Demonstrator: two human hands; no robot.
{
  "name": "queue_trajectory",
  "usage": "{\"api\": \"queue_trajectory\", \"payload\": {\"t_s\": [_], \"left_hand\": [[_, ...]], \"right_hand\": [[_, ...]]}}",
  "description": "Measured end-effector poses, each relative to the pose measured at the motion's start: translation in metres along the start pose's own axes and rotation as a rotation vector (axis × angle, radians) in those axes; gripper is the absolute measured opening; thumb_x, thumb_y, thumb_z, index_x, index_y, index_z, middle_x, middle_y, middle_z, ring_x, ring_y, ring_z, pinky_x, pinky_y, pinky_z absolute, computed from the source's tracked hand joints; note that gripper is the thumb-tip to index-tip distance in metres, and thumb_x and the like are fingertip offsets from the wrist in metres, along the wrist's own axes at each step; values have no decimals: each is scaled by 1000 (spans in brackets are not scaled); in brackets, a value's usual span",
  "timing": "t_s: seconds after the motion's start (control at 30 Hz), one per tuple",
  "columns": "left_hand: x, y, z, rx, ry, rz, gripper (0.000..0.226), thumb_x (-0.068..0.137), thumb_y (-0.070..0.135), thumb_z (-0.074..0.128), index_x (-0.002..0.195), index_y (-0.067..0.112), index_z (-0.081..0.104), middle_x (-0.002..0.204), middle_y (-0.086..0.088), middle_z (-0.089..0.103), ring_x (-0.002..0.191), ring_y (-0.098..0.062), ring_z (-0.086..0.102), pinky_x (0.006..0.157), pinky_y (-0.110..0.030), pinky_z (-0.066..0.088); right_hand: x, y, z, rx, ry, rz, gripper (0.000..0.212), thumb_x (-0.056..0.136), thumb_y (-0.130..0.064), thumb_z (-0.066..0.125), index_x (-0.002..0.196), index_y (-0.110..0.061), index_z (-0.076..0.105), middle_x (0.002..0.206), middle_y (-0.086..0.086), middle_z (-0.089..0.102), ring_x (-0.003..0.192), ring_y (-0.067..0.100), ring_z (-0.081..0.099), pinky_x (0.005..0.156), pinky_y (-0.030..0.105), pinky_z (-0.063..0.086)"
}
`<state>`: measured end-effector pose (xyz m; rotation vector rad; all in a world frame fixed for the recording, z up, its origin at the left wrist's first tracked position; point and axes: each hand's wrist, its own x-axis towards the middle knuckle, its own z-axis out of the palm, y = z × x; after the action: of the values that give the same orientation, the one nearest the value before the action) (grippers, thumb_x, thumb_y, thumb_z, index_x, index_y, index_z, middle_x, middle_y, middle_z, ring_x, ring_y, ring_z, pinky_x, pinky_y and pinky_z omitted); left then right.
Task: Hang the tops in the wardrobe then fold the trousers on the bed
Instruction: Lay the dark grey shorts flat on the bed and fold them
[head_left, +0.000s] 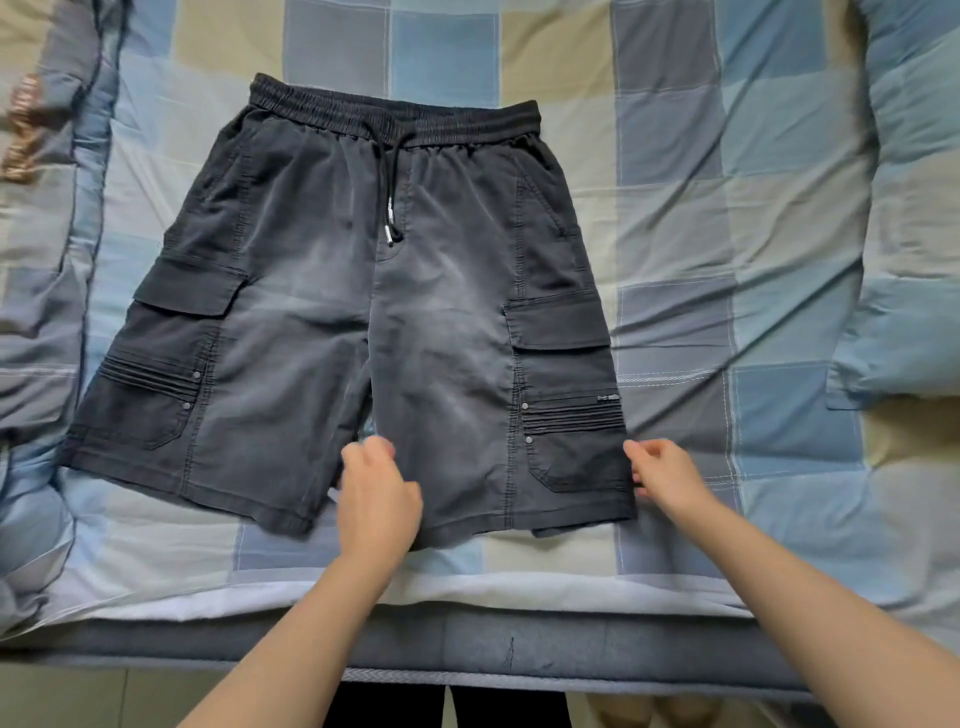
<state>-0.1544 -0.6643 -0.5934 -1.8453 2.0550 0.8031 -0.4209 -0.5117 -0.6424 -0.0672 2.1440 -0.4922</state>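
One pair of dark cargo shorts (358, 312) is lying spread flat, front up, on the checked bedspread (727, 234), waistband away from the person and both legs pointing toward the bed's near edge. No fold is showing yet, and neither tops nor wardrobe are appearing in view, so the hanging stage is looking finished and the folding only beginning. The left hand (376, 499) is resting at the inner hem of the right-side leg, fingers curled, seemingly pinching cloth, though the grip is hidden. The right hand (667, 475) is pinching that leg's outer hem corner.
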Motion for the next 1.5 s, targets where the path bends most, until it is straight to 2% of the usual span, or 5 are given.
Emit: {"api": "queue_trajectory", "payload": {"t_s": [0.4, 0.63, 1.0, 1.17, 1.5], "left_hand": [[23, 87, -25, -1002, -700, -253, 31, 87, 54, 61, 101, 27, 66, 107, 7, 70, 99, -19, 68, 95, -39, 50], [32, 72, -27, -567, -379, -46, 27, 80, 10, 60, 105, 18, 65, 93, -5, 70, 91, -24, 61, 73, -29, 48], [46, 28, -35, -472, -462, 272, 18, 90, 12, 53, 102, 16, 65, 91, -1, 68, 92, -24, 58, 81, -38, 52], [50, -14, -65, -528, -513, 421, 5, 91, 17, 58, 91, 15, 62, 77, 2, 61, 72, -16, 50, 72, -31, 45], [133, -216, -172, -381, -219, 133, 27, 84, 19, 71, 73, 39, 57, 76, 13, 67, 74, -6, 61, 71, -30, 44]], "right_hand": [[-100, -87, 54, 16, -250, -585, 39, 93, -2, 50, 129, -18, 50, 122, -10, 60, 113, 6, 54, 100, 24, 41], [-88, -154, 39, -75, -342, -360, 23, 88, 0, 50, 85, -10, 69, 66, 0, 62, 62, 11, 55, 58, 16, 46], [62, -316, 60, 112, 96, -176, 47, 85, -38, 61, 120, -8, 54, 120, 10, 59, 100, 29, 63, 59, 31, 56], [61, -338, 80, 243, 101, -90, 14, 90, 0, 55, 84, -12, 50, 81, 6, 52, 63, 16, 54, 30, 18, 41], [6, -452, 181, 322, 219, -352, 10, 97, -20, 44, 103, -15, 39, 114, 10, 50, 79, 26, 61, 36, 20, 48]]}}
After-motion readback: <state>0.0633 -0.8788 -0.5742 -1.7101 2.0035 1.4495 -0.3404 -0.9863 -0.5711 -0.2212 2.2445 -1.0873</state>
